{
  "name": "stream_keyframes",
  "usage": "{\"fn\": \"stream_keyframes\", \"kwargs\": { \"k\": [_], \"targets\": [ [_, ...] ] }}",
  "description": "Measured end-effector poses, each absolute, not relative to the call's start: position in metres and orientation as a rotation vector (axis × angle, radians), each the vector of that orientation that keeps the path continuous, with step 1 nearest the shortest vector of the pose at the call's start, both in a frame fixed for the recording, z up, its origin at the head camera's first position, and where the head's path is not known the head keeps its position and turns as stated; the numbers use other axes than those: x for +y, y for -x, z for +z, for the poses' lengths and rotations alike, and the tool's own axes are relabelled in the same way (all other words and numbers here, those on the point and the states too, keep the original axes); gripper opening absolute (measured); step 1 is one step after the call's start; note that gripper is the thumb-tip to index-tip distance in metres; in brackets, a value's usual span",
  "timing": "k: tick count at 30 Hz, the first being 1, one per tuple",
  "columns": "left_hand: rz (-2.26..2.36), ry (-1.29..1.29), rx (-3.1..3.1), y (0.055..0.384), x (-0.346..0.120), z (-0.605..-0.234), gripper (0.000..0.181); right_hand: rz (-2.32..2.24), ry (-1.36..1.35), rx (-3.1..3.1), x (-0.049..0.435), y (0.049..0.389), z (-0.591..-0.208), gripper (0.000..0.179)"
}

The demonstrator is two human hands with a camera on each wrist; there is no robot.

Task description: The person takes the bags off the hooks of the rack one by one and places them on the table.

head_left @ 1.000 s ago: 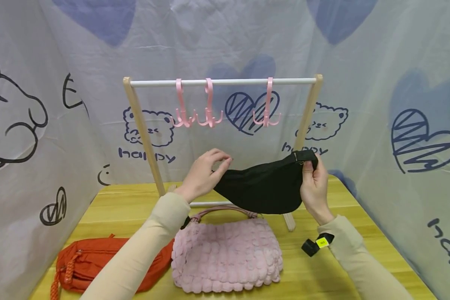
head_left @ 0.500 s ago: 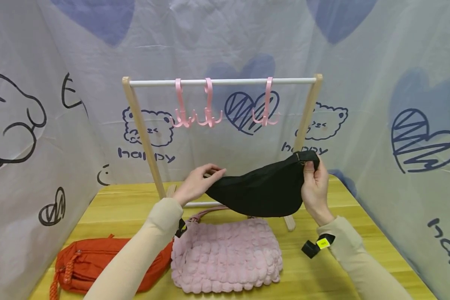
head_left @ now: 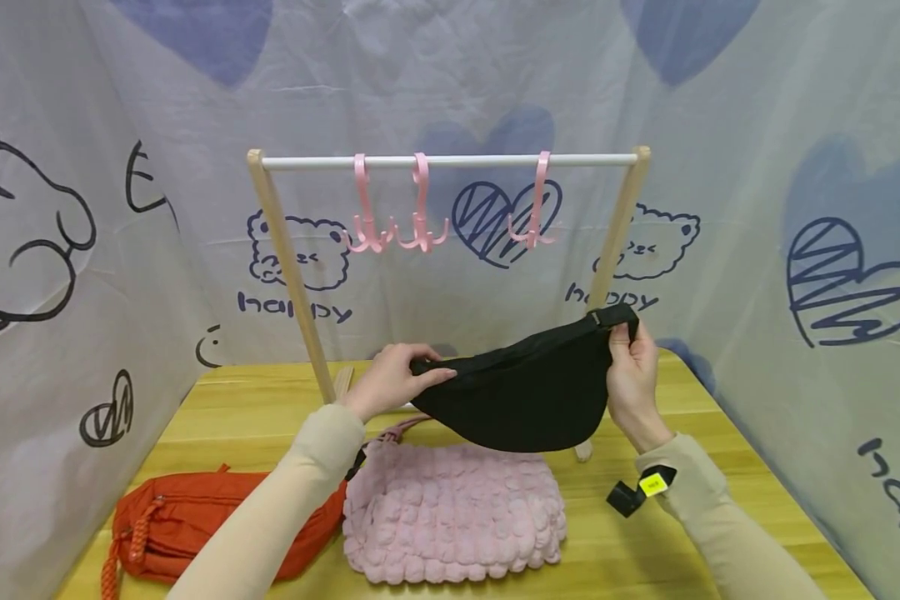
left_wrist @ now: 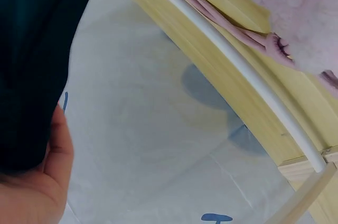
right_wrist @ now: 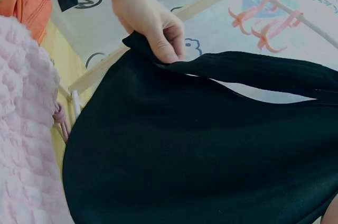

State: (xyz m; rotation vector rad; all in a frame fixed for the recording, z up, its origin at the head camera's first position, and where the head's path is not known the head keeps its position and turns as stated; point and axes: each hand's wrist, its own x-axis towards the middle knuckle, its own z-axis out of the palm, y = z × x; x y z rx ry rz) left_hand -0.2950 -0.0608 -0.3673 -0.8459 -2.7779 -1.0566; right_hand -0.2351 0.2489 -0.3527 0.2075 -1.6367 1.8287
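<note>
A black crescent-shaped waist bag [head_left: 525,392] is stretched between my two hands, raised in front of the rack. My left hand [head_left: 393,379] pinches its left end, thumb in front and fingers behind. At the upper right end, by the strap buckle, my right hand [head_left: 633,375] grips the bag with the thumb on the near side. The right wrist view shows the bag [right_wrist: 185,139] broadside, with a narrow gap between its strap and top edge. Behind and below it lies a pink puffy handbag [head_left: 453,512] on the table, partly overlapped by the black bag.
A wooden rack with a white rail [head_left: 480,161] stands at the back, carrying pink hooks [head_left: 422,221], two to the left and one to the right. An orange waist bag [head_left: 183,517] lies at the left of the wooden table [head_left: 720,500]. Printed cloth walls enclose the space.
My left hand has come down and slightly left, and its thumb and fingers have closed on the bag's left end. The black bag has sunk a little; my right hand stays nearly in place.
</note>
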Motion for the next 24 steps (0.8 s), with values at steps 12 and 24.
{"fn": "stream_keyframes", "kwargs": {
  "k": [12,24],
  "targets": [
    [-1.081,0.858,-2.457,0.288,-0.059,-0.362,0.018,2.267,-0.456,-1.552,0.263,0.237,-0.373,0.027],
    [-1.091,0.769,-2.477,0.285,-0.057,-0.354,0.017,2.18,-0.924,-1.566,0.27,0.239,-0.391,0.031]
  ]
}}
